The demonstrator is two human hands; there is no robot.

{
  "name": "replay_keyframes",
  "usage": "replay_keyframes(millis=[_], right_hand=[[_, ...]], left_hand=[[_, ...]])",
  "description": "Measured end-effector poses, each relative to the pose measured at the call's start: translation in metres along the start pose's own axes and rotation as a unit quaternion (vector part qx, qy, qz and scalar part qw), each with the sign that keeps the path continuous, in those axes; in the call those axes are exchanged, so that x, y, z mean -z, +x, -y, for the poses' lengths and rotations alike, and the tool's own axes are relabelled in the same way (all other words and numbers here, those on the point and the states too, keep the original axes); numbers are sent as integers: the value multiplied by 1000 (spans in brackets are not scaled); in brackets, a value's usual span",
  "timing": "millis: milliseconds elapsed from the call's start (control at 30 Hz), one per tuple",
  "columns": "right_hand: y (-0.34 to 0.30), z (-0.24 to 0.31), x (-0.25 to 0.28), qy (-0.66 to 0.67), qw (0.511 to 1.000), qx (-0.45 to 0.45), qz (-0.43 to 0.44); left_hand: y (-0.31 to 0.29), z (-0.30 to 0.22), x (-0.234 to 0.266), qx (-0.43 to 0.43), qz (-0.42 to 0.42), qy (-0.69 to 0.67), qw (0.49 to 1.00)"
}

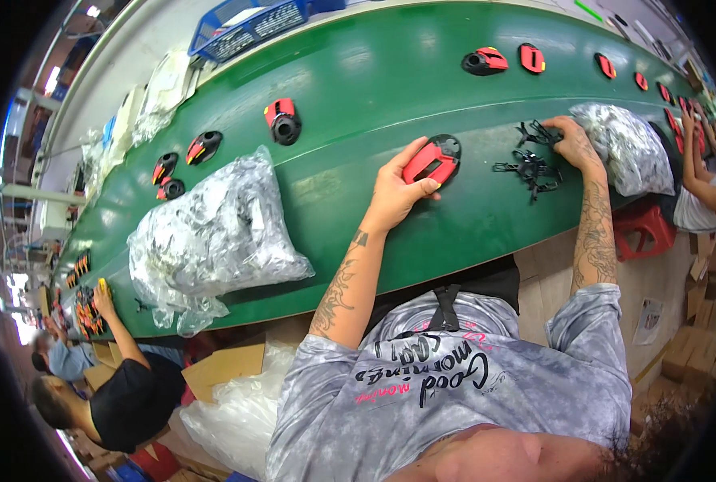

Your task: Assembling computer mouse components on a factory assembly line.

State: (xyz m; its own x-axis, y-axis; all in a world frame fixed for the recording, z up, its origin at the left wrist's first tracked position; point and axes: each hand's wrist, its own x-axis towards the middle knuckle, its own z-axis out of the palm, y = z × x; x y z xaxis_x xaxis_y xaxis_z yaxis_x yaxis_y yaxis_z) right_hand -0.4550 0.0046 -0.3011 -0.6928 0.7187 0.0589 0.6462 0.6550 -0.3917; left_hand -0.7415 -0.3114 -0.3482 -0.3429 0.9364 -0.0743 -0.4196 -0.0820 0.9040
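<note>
My left hand (396,189) holds a red and black plastic shell (432,163) above the green bench, thumb on its near edge and fingers along its far side. The shell has a rounded black end and a slot in its red face. To the right, my right hand (576,145) has its fingers closed on a thin black plastic frame piece (537,133). Just nearer to me lies a small cluster of similar black frame pieces (534,170). A clear plastic bag (627,149) full of parts sits right beside my right hand.
A large clear bag of parts (213,229) rests on the green bench (350,241) at left. Several red and black shells (282,120) are spread along its far side. A blue basket (253,34) stands at the back. Co-workers (129,394) sit at both ends; a red stool (645,229) is at right.
</note>
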Motion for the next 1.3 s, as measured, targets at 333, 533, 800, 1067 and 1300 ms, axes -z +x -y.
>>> replay_keyframes(millis=[333,533,800,1067,1300], right_hand=[[-12,14,-16,86,995,43,1],[-13,-13,-42,86,991,77,-72],[21,-14,-35,425,868,-28,-257],[-50,226,-89,390,919,-28,-53],[-52,224,-108,317,937,19,-148]], left_hand=[[9,14,17,-38,22,-140,989],[8,14,19,-22,13,-153,988],[1,8,23,3,20,-189,982],[3,6,14,-10,37,-139,990],[3,3,14,18,11,-137,990]])
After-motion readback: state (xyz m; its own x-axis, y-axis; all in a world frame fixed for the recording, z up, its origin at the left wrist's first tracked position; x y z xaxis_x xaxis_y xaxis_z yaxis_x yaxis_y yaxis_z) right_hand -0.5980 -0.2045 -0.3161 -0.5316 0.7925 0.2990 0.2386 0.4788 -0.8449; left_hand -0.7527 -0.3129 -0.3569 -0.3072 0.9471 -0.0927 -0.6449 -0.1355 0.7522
